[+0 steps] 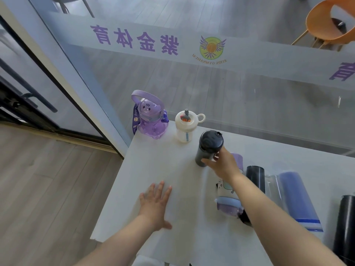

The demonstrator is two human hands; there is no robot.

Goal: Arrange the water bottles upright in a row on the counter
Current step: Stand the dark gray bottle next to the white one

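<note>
- White counter (153, 169), matte, corner at far left, pushed against a glass wall (192, 83) with a frosted band of purple characters and a round winged logo.
- Grey wood-look floor (38, 179) at left; dark-framed glass door (28, 93) beyond it; orange chair (330, 22) behind the glass, top right.
- Three bottles upright in a rough row along the far edge: purple cat bottle (150, 120) with loop handle and strap at the corner, white bottle (185, 126) with ring tab and straw beside it, dark grey bottle (208, 147) next, nearer the camera.
- Right hand (223, 164) wrapped round the dark grey bottle's lower body, thumb at its left side, fingers behind.
- Left hand (155, 202) flat on the counter, fingers spread and straight, gripping nothing.
- At least five more lying down at right: cartoon-print bottle (223, 189) with lilac lid, partly under the right forearm; black bottle (255, 177); clear cup (272, 187); blue-purple bottle (297, 198) with a blue band; black bottle at the edge (345, 227), cut off by the frame.
- Right forearm crossing the lying group, hiding parts of two of them.
</note>
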